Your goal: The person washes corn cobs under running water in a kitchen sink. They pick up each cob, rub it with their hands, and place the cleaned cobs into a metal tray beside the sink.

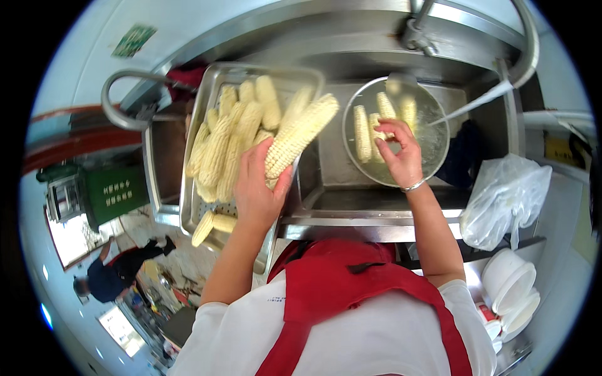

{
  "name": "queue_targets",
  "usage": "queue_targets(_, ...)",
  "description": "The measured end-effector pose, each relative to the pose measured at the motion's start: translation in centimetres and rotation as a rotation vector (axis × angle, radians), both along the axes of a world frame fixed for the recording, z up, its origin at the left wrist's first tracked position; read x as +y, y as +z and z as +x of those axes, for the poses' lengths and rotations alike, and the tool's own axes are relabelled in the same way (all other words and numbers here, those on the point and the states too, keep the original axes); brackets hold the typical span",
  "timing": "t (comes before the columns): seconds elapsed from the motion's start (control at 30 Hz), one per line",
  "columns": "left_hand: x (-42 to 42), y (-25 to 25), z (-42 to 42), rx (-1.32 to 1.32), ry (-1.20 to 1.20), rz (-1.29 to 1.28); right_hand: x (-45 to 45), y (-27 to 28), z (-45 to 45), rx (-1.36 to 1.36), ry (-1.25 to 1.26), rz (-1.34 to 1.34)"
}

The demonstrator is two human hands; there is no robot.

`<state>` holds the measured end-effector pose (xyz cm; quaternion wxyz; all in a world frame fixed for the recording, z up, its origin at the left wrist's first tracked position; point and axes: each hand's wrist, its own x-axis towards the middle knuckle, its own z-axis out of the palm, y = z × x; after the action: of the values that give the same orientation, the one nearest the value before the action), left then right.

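Note:
My left hand (261, 188) grips a husked corn cob (303, 134), tilted up to the right above the near right side of a perforated metal tray (188, 207). Many more pale cobs (230, 141) are heaped in that tray, with a few shorter pieces (203, 229) at its near end. Over a round metal basin (349, 150) hovers my right hand (402, 155), fingers curled apart and nothing visible between them. Several cobs (361, 134) lie in the basin's water (430, 145), partly hidden by that hand.
Water streams from a curved faucet (531, 56) into the basin, which stands in a stainless steel sink (334, 174). Another faucet (113, 98) arches left of the tray. A plastic bag (508, 202) and white tubs (510, 286) are on the right. Another person (113, 277) is farther back at left.

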<state>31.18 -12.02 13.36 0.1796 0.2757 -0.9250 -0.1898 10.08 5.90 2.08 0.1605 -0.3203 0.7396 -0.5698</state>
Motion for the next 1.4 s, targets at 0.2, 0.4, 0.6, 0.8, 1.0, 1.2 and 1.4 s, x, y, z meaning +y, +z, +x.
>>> queue_targets(0.2, 3.4, -2.9, -10.6, 0.206, -0.277, 0.544, 1.6, 6.4, -4.6, 0.348, -0.120, -0.096)
queue_targets(0.4, 7.5, -5.0, -20.0, 0.170, -0.446, 0.859, 7.8, 3.9, -10.9, 0.357, -0.307, -0.047)
queue_targets(0.6, 9.7, -5.0, -24.4, 0.156, -0.527, 0.850, 9.9, 2.8, -13.1, 0.395, -0.434, -0.029)
queue_targets(0.8, 10.0, -6.6, -26.1, 0.151, -0.555, 0.562, 8.6, 2.6, -12.7, 0.054, -0.628, -0.422)
queue_targets(1.0, 10.2, -5.7, -26.4, 0.182, -0.589, 0.428, 9.4, 2.2, -12.9, -0.138, -0.617, -0.281)
queue_targets(1.2, 9.7, -6.1, -25.9, 0.176, -0.593, 0.421, 8.7, 3.1, -12.2, 0.100, -0.534, -0.097)
queue_targets(1.4, 5.9, -9.0, -23.0, 0.248, -0.368, 0.908, 11.4, -2.2, -12.2, -0.155, -0.643, 0.032)
